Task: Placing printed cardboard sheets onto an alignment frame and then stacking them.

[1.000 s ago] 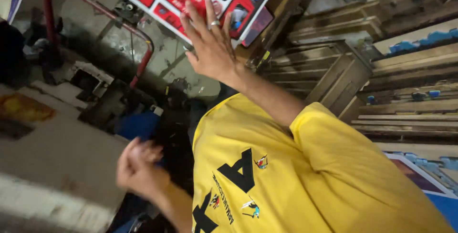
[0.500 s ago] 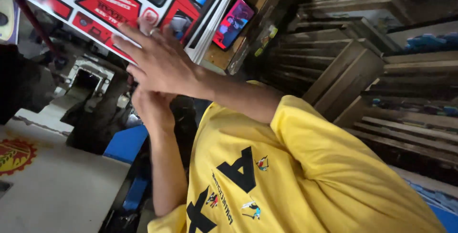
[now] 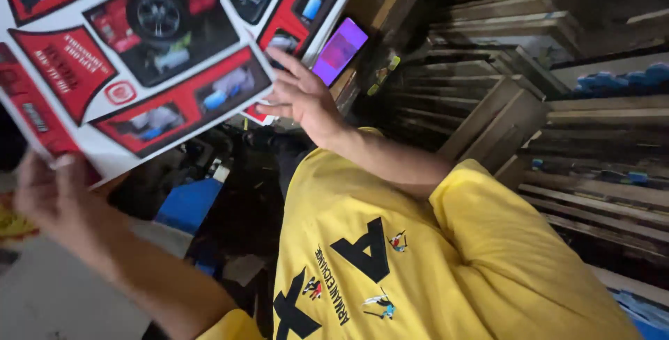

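You've got the big red-and-white printed sheet [image 3: 139, 54] up in front of you, left hand [image 3: 52, 201] pinching its lower corner, right hand [image 3: 303, 96] spread flat against its far edge — steady both ends before shifting it.

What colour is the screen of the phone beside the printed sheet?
Purple-pink, on the phone; head view.

— What colours does the printed sheet [image 3: 139, 54] carry?
— White, with red panels and dark car-wheel pictures.
— And beside the sheet?
— A phone screen [image 3: 339, 50] glowing purple and pink. Below the sheet, a yellow shirt [image 3: 418, 270] with black lettering and a blue patch [image 3: 187, 204].
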